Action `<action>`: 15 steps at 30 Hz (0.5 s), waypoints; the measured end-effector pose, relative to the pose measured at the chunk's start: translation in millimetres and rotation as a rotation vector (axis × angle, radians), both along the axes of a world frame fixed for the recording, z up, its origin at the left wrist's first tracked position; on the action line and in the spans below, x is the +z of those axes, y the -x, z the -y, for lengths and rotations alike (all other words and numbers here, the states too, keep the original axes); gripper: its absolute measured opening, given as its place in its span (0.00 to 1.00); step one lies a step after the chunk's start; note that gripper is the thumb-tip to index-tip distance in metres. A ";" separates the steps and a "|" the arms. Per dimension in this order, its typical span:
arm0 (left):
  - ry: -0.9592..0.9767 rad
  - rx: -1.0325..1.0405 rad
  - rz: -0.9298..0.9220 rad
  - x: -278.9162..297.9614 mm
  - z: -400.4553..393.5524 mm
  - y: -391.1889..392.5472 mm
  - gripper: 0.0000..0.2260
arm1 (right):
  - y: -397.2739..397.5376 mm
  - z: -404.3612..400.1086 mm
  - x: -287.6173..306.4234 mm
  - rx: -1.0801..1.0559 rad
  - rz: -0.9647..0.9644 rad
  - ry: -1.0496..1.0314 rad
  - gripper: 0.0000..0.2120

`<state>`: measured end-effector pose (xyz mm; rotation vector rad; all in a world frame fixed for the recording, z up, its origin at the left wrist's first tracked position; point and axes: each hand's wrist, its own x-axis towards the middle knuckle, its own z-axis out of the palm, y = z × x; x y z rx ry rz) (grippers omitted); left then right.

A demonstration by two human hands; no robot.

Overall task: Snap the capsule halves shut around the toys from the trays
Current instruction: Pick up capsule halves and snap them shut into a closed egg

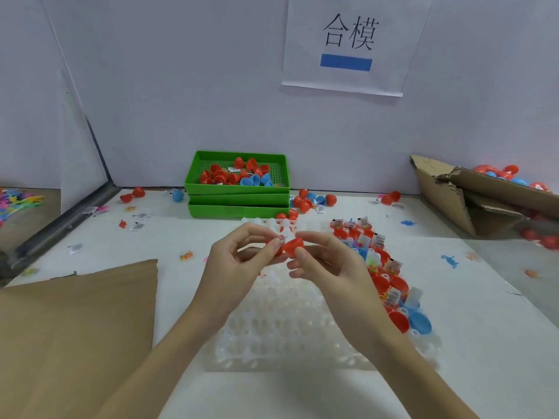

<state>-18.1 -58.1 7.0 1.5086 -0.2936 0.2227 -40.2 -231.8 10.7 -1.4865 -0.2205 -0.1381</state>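
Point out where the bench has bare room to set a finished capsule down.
Bare white bench lies right of the clear tray, below the blue dinosaur. A smaller patch sits between the brown cardboard sheet and the green trays. Around the green trays and the torn box it is crowded with loose capsules.

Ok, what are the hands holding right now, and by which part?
The right hand pinches a red capsule half by its rounded outside. The left hand pinches another red half, mostly hidden, at its edge.
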 end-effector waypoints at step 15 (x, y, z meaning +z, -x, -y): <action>-0.560 0.228 0.672 -8.8 1.7 0.5 0.09 | -1.5 -1.7 -11.4 -0.154 0.214 0.225 0.12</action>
